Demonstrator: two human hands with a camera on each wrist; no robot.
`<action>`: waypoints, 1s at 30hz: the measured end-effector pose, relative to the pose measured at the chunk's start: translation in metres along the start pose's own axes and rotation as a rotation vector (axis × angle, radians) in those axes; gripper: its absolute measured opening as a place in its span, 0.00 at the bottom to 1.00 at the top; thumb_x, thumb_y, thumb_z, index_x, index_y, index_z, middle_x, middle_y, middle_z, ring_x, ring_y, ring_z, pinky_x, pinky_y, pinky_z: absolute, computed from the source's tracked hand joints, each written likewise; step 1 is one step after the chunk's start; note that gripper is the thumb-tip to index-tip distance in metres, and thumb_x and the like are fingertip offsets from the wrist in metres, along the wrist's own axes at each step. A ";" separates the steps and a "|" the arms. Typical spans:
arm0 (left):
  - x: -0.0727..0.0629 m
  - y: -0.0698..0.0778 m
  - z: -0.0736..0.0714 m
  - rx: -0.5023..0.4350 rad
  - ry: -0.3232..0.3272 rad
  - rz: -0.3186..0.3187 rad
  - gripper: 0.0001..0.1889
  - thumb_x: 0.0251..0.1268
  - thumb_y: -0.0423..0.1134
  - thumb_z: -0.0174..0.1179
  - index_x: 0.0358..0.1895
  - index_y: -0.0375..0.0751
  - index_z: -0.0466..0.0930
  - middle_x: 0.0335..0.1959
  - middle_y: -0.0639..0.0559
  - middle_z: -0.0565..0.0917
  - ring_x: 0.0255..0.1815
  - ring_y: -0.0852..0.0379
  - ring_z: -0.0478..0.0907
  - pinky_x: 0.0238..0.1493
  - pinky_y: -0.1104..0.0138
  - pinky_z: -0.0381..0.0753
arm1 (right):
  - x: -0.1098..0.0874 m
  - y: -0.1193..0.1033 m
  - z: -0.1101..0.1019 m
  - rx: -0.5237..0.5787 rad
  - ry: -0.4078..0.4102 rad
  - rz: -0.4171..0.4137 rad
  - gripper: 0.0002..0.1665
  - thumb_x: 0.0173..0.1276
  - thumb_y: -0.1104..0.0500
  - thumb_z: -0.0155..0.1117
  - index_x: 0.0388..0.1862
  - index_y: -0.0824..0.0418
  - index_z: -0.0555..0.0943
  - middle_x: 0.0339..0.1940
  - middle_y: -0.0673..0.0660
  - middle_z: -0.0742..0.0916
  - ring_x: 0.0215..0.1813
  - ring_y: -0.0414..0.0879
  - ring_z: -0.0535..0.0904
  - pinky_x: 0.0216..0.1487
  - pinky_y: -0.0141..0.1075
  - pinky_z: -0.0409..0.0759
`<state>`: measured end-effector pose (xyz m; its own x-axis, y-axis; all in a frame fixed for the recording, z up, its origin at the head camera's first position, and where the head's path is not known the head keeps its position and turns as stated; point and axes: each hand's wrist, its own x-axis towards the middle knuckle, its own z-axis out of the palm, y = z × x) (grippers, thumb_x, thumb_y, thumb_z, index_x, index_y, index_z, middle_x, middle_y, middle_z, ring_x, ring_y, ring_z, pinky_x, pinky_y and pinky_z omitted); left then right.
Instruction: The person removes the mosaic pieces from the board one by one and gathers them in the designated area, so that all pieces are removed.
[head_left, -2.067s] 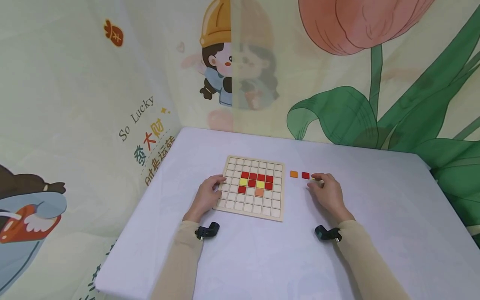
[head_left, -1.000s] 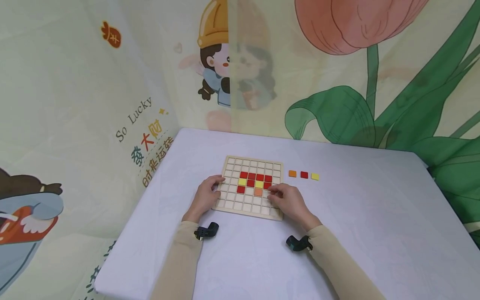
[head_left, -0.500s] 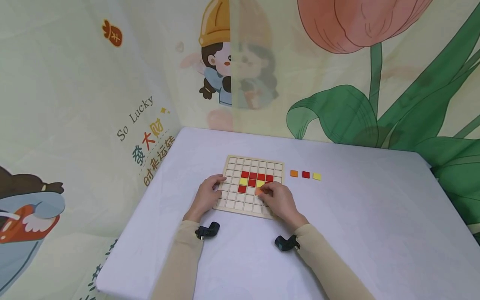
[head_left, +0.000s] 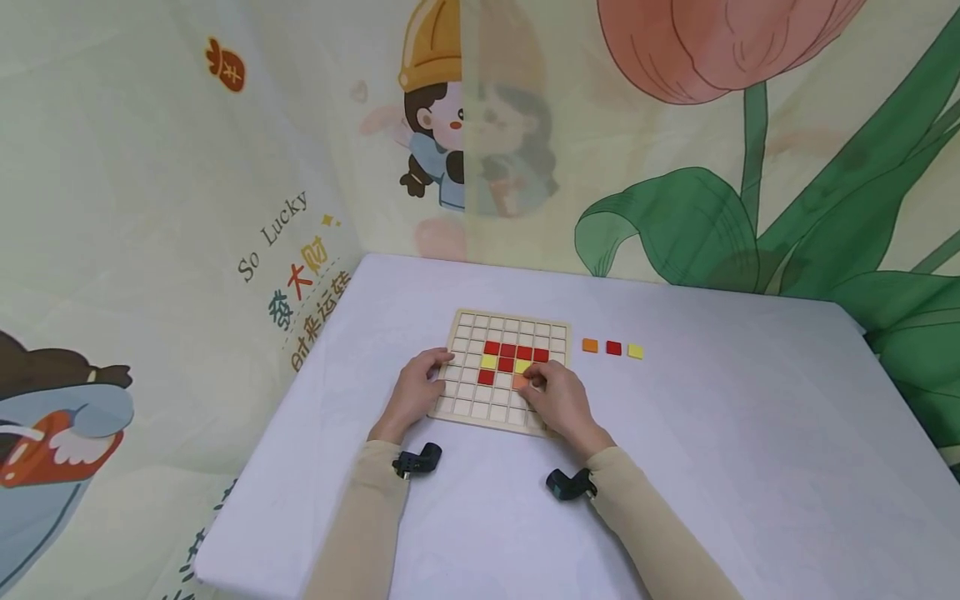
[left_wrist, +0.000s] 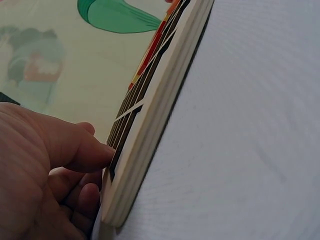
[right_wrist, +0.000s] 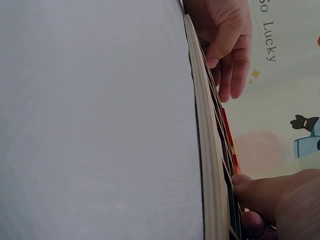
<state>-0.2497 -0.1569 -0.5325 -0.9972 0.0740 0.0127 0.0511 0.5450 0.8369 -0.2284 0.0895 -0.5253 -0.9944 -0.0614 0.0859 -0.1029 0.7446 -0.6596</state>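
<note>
A square wooden grid board (head_left: 480,409) lies on the table, with red and yellow tiles in its middle cells. My left hand (head_left: 411,392) rests on the board's left edge; its thumb (left_wrist: 97,154) touches the rim in the left wrist view, its other fingers loosely bent outside. Over the right half of the board, my right hand (head_left: 558,400) pinches at a light orange tile (head_left: 519,382) just below a yellow tile (head_left: 522,367). The fingers partly cover that tile and hide cells to its right. Whether the tile is lifted, I cannot tell.
Right of the board, an orange tile (head_left: 590,345), a red tile (head_left: 613,348) and a yellow tile (head_left: 635,352) lie in a row on the white tablecloth (head_left: 750,433). Printed curtains (head_left: 517,233) stand behind and left of the table.
My right hand has left the loose yellow tile at the right and moved left over the board to the light orange tile, where it has stayed. The left hand has kept its place.
</note>
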 end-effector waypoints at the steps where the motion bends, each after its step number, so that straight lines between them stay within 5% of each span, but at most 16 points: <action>1: 0.000 0.000 0.000 0.000 0.000 -0.003 0.25 0.60 0.23 0.55 0.61 0.41 0.77 0.68 0.49 0.71 0.70 0.50 0.66 0.68 0.56 0.69 | 0.000 0.000 0.000 -0.001 0.002 0.000 0.15 0.60 0.55 0.73 0.44 0.57 0.84 0.37 0.51 0.80 0.38 0.47 0.74 0.39 0.36 0.75; 10: -0.001 0.001 0.001 0.002 0.005 -0.013 0.24 0.61 0.23 0.55 0.61 0.42 0.77 0.68 0.50 0.72 0.69 0.51 0.66 0.67 0.56 0.70 | -0.005 0.003 0.002 0.045 0.039 -0.087 0.15 0.61 0.58 0.73 0.45 0.59 0.82 0.43 0.51 0.83 0.44 0.46 0.78 0.50 0.41 0.80; 20: -0.001 0.004 0.001 0.008 0.012 -0.003 0.24 0.61 0.24 0.55 0.61 0.42 0.77 0.68 0.49 0.71 0.70 0.50 0.66 0.67 0.56 0.69 | -0.007 0.004 0.001 -0.005 0.053 -0.177 0.17 0.61 0.61 0.72 0.49 0.59 0.84 0.43 0.52 0.83 0.38 0.45 0.74 0.38 0.37 0.75; 30: -0.003 0.005 -0.001 0.004 0.014 -0.019 0.24 0.61 0.23 0.55 0.61 0.42 0.78 0.69 0.50 0.71 0.70 0.51 0.65 0.67 0.57 0.69 | -0.007 0.007 0.002 0.056 0.074 -0.172 0.21 0.63 0.63 0.70 0.56 0.62 0.82 0.49 0.55 0.83 0.42 0.47 0.76 0.38 0.37 0.76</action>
<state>-0.2461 -0.1552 -0.5278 -0.9987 0.0513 0.0045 0.0320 0.5493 0.8350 -0.2226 0.0936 -0.5322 -0.9580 -0.1338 0.2538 -0.2739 0.6894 -0.6706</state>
